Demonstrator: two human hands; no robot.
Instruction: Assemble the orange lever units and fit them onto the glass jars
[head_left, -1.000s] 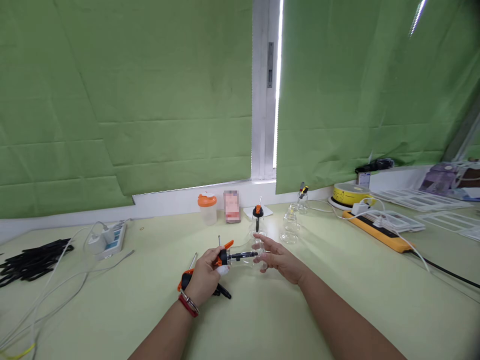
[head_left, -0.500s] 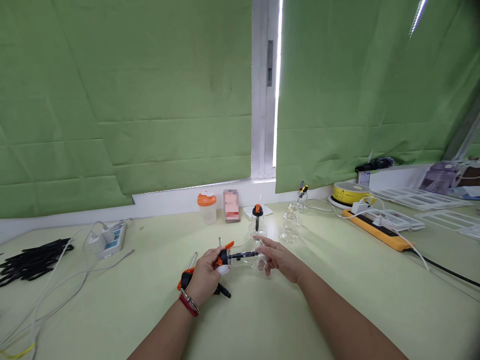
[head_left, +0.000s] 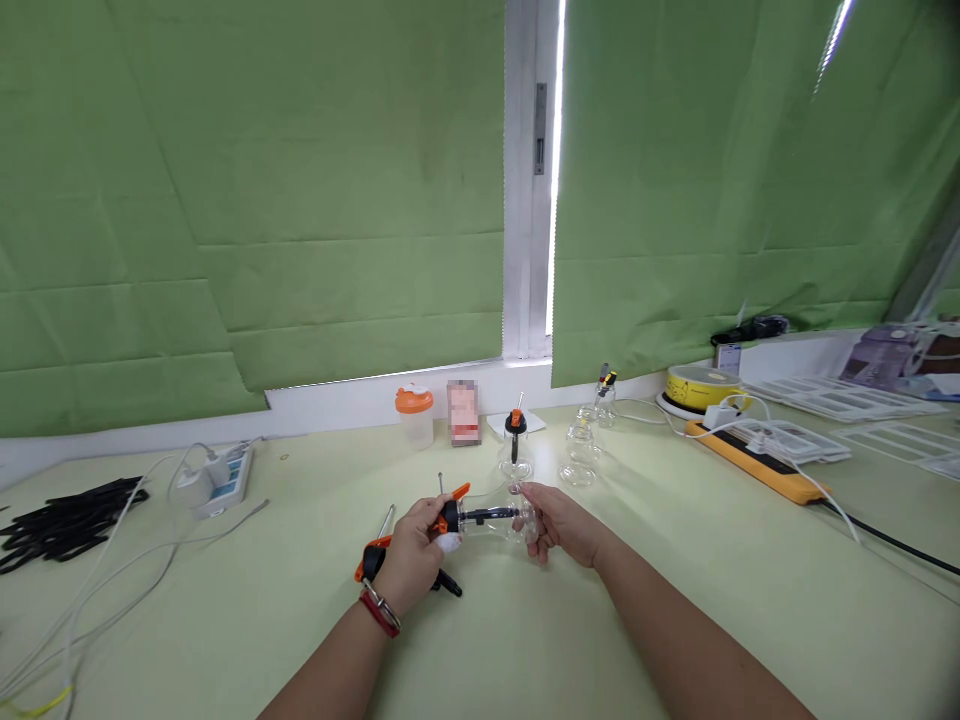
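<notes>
My left hand (head_left: pixel 415 553) is closed round the black and orange cap end (head_left: pixel 448 510) of a small clear bottle (head_left: pixel 501 517) held sideways above the table. My right hand (head_left: pixel 559 523) grips the clear body of that same bottle from the right. Under my left hand lies another orange and black cap part (head_left: pixel 373 557) with a thin metal rod. Further back a second clear bottle with a black and orange cap (head_left: pixel 515 445) stands upright.
More clear bottles (head_left: pixel 581 448) stand at the back right. An orange-lidded jar (head_left: pixel 415 414) and a pink box (head_left: pixel 463 411) sit by the wall. A white power strip (head_left: pixel 216 477) with cables lies left, black items (head_left: pixel 60 518) far left, a yellow power strip (head_left: pixel 757 462) right.
My right hand has gone from open fingers beside the bottle to closed round its clear body. My left hand has kept its hold on the cap end.
</notes>
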